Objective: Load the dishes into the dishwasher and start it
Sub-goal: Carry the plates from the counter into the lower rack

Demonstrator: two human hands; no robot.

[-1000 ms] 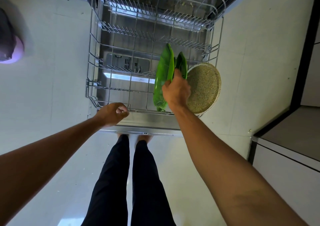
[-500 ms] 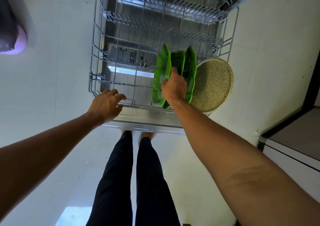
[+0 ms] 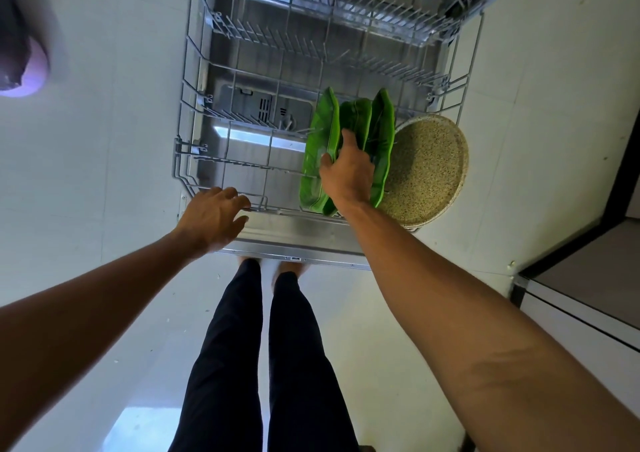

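Observation:
The dishwasher's lower wire rack (image 3: 194, 160) is pulled out over the open door (image 3: 294, 240). Three green leaf-shaped plates (image 3: 318, 153) stand on edge at the rack's right side. A round speckled beige plate (image 3: 427, 167) leans to their right. My right hand (image 3: 348, 174) rests on the middle green plate with its fingers around the plate's edge. My left hand (image 3: 213, 216) hovers at the rack's front rail, fingers spread, holding nothing. The upper rack (image 3: 346, 11) shows at the top.
White cabinet fronts and floor flank the dishwasher. A dark and pink object (image 3: 20, 67) sits at the far left. A cabinet with a dark edge (image 3: 581, 295) stands at the right. My legs in dark trousers (image 3: 263, 365) are below the door.
My left hand has opened from a fist and reached forward to the rack's front rail. The green plates have spread apart, three now showing, with my right hand still on them.

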